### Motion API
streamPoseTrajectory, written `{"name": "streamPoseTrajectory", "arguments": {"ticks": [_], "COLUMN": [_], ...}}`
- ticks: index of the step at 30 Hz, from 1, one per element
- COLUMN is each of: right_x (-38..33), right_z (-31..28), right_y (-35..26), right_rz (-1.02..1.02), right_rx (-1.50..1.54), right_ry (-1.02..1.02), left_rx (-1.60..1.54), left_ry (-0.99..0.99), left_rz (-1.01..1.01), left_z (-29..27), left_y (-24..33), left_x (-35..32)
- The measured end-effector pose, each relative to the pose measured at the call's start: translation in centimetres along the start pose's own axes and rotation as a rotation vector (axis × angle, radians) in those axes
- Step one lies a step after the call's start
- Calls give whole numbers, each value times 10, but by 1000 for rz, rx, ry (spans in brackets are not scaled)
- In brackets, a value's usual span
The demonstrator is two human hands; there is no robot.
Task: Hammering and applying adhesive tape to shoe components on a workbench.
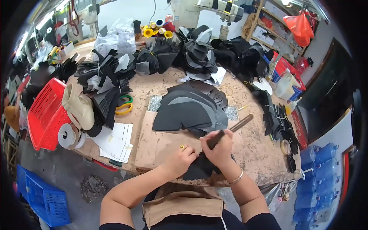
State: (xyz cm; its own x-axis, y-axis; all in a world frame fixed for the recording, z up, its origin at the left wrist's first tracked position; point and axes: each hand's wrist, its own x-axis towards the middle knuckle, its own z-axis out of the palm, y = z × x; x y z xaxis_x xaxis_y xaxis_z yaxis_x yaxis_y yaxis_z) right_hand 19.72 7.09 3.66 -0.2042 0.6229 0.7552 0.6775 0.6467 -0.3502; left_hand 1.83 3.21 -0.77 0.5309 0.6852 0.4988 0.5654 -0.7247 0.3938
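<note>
So the right hand is wrapped tight round a long dark tool, shaft sticking up and away to the right, probably so it stays clear of the other hand. The left hand has its fingertips bunched at the edge of a black piece, looks pinched on it, though the exact grip is too small to swear to. That piece sits at the near edge of the workbench, right in front of the body, I'd guess for easy reach and a good look. The fanned stack of similar dark pieces lies just beyond the hands, and spreading it like that likely makes single sheets easier to grab. Bigger bundles are heaped toward the back, presumably to leave elbow room.
</note>
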Motion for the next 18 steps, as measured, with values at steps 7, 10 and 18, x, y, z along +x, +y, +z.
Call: {"name": "streamPoseTrajectory", "arguments": {"ticks": [7, 10, 18], "right_x": [-15, -15, -1], "right_z": [7, 11, -6], "right_y": [0, 2, -10], "right_rz": [41, -52, 18], "right_rx": [-33, -22, 42], "right_ry": [42, 52, 66], "left_rx": [81, 107, 383], "left_ry": [8, 83, 3], "left_rz": [-24, -42, -5], "left_z": [6, 2, 0], "left_y": [3, 4, 21], "left_x": [-2, -3, -7]}}
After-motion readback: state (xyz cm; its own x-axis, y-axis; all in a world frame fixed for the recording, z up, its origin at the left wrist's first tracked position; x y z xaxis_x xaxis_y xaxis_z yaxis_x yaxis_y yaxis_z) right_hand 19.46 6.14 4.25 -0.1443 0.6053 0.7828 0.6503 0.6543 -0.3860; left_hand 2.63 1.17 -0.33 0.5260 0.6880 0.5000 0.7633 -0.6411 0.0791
